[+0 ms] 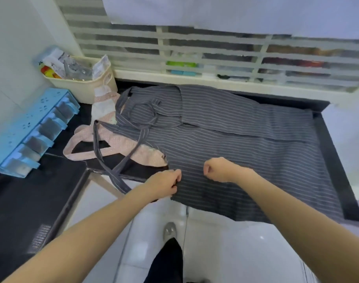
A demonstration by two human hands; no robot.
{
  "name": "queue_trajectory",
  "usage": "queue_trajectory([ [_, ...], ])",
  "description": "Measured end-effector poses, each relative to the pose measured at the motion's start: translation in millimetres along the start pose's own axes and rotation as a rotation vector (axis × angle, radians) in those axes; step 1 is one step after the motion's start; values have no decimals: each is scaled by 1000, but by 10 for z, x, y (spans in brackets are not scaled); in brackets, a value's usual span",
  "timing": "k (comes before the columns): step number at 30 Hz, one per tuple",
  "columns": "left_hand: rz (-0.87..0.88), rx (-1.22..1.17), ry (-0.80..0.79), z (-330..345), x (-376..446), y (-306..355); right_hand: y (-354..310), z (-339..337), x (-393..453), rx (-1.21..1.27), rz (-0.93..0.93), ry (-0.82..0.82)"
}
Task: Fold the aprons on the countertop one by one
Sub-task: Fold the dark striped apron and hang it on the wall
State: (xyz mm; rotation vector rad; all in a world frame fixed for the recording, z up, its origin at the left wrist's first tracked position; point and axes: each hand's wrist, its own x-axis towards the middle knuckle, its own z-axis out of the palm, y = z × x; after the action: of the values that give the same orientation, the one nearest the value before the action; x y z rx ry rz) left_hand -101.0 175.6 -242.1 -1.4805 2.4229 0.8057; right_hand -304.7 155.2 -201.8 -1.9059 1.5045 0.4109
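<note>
Left hand (167, 183) pinches striped apron (235, 139) edge; right hand (219, 169) (fisted) rests on it.

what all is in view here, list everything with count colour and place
striped apron: one, grey with thin pale stripes, spread across the countertop, near edge hanging over the front
pink apron: one, pink, left of and partly under the striped apron
countertop: one, black, under the window
basket: one, cream, back left corner, holding packets
drawer rack: one, light blue, left on the countertop
window: one, white slatted blind, behind the countertop
left hand: one, fingers gripping the striped apron's near left edge
right hand: one, fingers curled, on the striped apron; whether it grips cloth is unclear
</note>
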Motion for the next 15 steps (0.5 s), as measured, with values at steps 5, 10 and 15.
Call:
queue_trajectory([
  [5, 135, 498, 117, 392, -198, 520, 385, 663, -510, -326, -68, 229],
  [10, 235, 582, 231, 796, -128, 851, 629, 1237, -699, -457, 32, 349],
  [15, 91, 663, 292, 1054, 138, 1092, 778, 1395, -598, -491, 113, 357],
])
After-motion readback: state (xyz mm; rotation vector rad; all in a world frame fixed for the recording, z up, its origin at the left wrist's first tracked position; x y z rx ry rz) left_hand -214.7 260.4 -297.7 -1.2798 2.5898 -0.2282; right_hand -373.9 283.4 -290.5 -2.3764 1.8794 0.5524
